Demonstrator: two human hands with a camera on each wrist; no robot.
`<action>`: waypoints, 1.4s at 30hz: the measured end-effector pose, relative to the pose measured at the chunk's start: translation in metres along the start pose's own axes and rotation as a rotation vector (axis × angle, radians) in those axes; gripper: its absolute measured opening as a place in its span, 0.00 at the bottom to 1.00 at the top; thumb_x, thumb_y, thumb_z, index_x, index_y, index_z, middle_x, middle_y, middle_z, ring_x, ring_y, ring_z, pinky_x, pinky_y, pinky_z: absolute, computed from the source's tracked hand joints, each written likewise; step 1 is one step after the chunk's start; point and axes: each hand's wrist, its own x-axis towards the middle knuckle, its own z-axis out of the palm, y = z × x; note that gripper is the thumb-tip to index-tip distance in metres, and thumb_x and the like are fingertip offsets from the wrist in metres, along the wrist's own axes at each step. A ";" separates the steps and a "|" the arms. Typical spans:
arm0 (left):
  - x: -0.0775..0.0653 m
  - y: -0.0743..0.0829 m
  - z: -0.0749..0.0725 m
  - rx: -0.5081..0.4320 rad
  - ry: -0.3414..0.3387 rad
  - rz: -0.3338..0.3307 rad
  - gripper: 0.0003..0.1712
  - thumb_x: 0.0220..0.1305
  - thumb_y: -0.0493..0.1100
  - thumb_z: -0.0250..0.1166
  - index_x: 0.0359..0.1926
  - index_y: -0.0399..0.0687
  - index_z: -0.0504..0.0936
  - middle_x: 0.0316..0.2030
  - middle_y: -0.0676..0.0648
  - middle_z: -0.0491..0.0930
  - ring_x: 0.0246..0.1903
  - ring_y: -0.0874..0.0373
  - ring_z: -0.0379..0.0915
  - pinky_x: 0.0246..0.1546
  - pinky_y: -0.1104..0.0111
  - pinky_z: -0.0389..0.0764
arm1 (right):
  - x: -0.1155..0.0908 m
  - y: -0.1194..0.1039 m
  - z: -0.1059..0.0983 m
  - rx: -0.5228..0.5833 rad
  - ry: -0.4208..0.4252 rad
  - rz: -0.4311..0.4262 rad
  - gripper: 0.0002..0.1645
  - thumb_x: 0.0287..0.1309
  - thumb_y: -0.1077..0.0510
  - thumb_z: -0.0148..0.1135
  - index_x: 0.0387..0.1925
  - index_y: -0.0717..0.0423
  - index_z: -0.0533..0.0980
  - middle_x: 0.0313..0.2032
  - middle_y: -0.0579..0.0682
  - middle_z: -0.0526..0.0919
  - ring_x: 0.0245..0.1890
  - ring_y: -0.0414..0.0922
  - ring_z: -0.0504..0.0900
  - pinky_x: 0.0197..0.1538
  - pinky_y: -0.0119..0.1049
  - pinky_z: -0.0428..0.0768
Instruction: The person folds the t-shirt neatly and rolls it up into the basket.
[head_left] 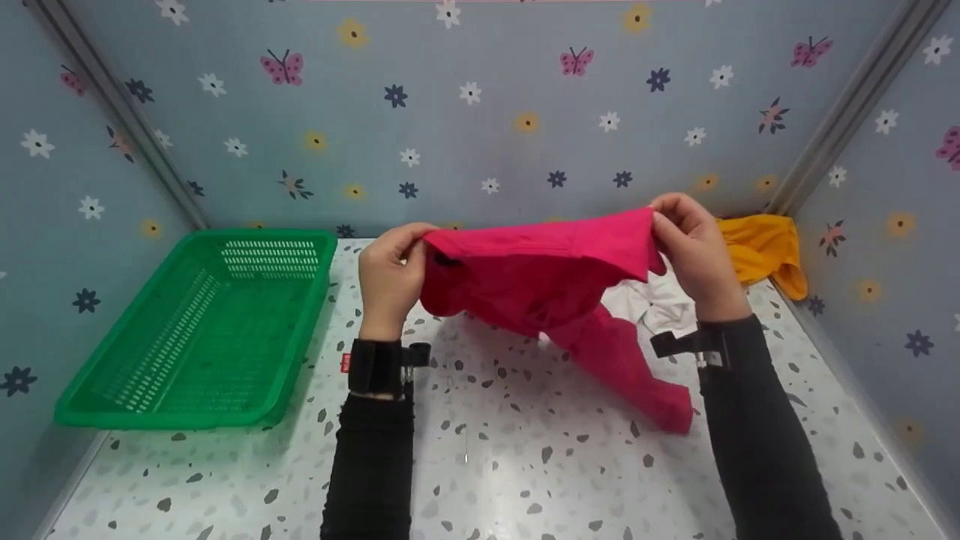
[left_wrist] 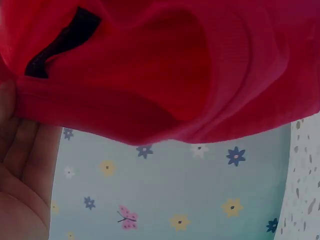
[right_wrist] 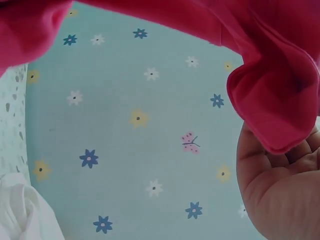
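A bright pink shirt [head_left: 517, 277] is stretched between both hands above the table. My left hand [head_left: 390, 277] pinches its left upper corner. At the right upper corner, my right hand [head_left: 697, 251] grips the cloth between thumb and fingers. A long sleeve-like part [head_left: 637, 375] hangs down to the right, its end low over the tabletop. Inside the shirt, the left wrist view shows a black label [left_wrist: 65, 42] and a ribbed band [left_wrist: 232, 70]. In the right wrist view, a folded edge of pink cloth [right_wrist: 275, 110] covers part of the right fingers.
A green plastic basket [head_left: 277, 390] stands on the left of the speckled white table [head_left: 495, 465]. White cloth [head_left: 664, 304] lies behind the shirt at the right, and a yellow-orange garment [head_left: 765, 251] lies in the back right corner. Flower-patterned walls [head_left: 465, 135] enclose the back and sides.
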 end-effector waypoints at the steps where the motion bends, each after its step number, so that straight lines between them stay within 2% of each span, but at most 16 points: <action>1: 0.001 0.002 -0.004 0.011 -0.001 0.012 0.09 0.57 0.31 0.59 0.33 0.44 0.85 0.31 0.51 0.82 0.27 0.64 0.73 0.28 0.72 0.73 | 0.000 0.001 0.001 0.002 -0.006 0.004 0.04 0.60 0.67 0.53 0.36 0.64 0.72 0.29 0.53 0.75 0.26 0.42 0.71 0.31 0.28 0.74; 8: 0.001 0.011 -0.032 0.074 0.002 0.062 0.09 0.57 0.32 0.60 0.33 0.46 0.86 0.31 0.52 0.83 0.25 0.63 0.72 0.26 0.71 0.69 | -0.002 0.005 0.009 -0.098 -0.071 0.000 0.06 0.60 0.65 0.54 0.37 0.66 0.72 0.29 0.53 0.75 0.25 0.43 0.70 0.30 0.29 0.73; 12: -0.001 0.013 -0.042 0.134 -0.054 0.045 0.09 0.56 0.32 0.60 0.33 0.46 0.86 0.31 0.51 0.83 0.27 0.60 0.74 0.29 0.68 0.72 | -0.002 0.011 0.013 -0.167 -0.082 -0.002 0.07 0.60 0.65 0.55 0.37 0.68 0.72 0.28 0.52 0.76 0.25 0.43 0.72 0.30 0.30 0.73; 15: -0.003 0.007 -0.044 0.197 -0.135 -0.018 0.09 0.55 0.33 0.61 0.33 0.46 0.86 0.32 0.49 0.83 0.31 0.57 0.77 0.32 0.65 0.74 | -0.001 0.018 0.016 -0.243 -0.077 0.024 0.08 0.60 0.65 0.54 0.37 0.69 0.72 0.28 0.50 0.76 0.26 0.42 0.72 0.32 0.29 0.73; 17: -0.007 -0.001 -0.044 0.241 -0.194 -0.084 0.08 0.55 0.34 0.62 0.34 0.46 0.86 0.31 0.49 0.83 0.32 0.56 0.78 0.33 0.63 0.75 | 0.000 0.026 0.018 -0.308 -0.086 0.066 0.08 0.60 0.65 0.54 0.38 0.69 0.72 0.27 0.49 0.75 0.26 0.42 0.71 0.31 0.29 0.72; 24: -0.026 -0.037 -0.039 0.378 -0.436 -0.357 0.09 0.57 0.38 0.59 0.36 0.47 0.85 0.32 0.47 0.83 0.32 0.52 0.77 0.32 0.58 0.74 | -0.005 0.067 0.028 -0.502 -0.183 0.230 0.09 0.60 0.61 0.54 0.38 0.65 0.73 0.27 0.51 0.73 0.25 0.43 0.68 0.28 0.30 0.69; 28: -0.039 -0.053 -0.035 0.432 -0.560 -0.459 0.09 0.58 0.39 0.59 0.36 0.48 0.85 0.34 0.47 0.83 0.35 0.51 0.77 0.35 0.56 0.74 | -0.011 0.089 0.033 -0.602 -0.232 0.272 0.07 0.59 0.59 0.57 0.36 0.61 0.75 0.27 0.50 0.74 0.25 0.42 0.69 0.28 0.31 0.69; 30: -0.044 -0.059 -0.033 0.452 -0.607 -0.491 0.09 0.58 0.39 0.59 0.36 0.49 0.85 0.35 0.48 0.83 0.37 0.51 0.77 0.36 0.56 0.74 | -0.015 0.097 0.036 -0.638 -0.255 0.279 0.06 0.58 0.60 0.57 0.35 0.59 0.75 0.26 0.49 0.74 0.25 0.43 0.69 0.28 0.31 0.69; 36: -0.055 -0.070 -0.029 0.510 -0.701 -0.508 0.10 0.57 0.39 0.58 0.37 0.50 0.86 0.38 0.48 0.82 0.40 0.49 0.77 0.37 0.54 0.74 | -0.022 0.112 0.044 -0.722 -0.329 0.257 0.04 0.56 0.62 0.57 0.33 0.60 0.76 0.26 0.48 0.74 0.29 0.43 0.70 0.33 0.34 0.68; 42: -0.062 -0.067 -0.022 0.546 -0.776 -0.507 0.16 0.54 0.32 0.56 0.41 0.49 0.84 0.41 0.46 0.81 0.43 0.48 0.76 0.39 0.53 0.74 | -0.024 0.121 0.043 -0.775 -0.366 0.318 0.04 0.56 0.60 0.57 0.32 0.57 0.75 0.26 0.48 0.75 0.26 0.43 0.71 0.31 0.34 0.70</action>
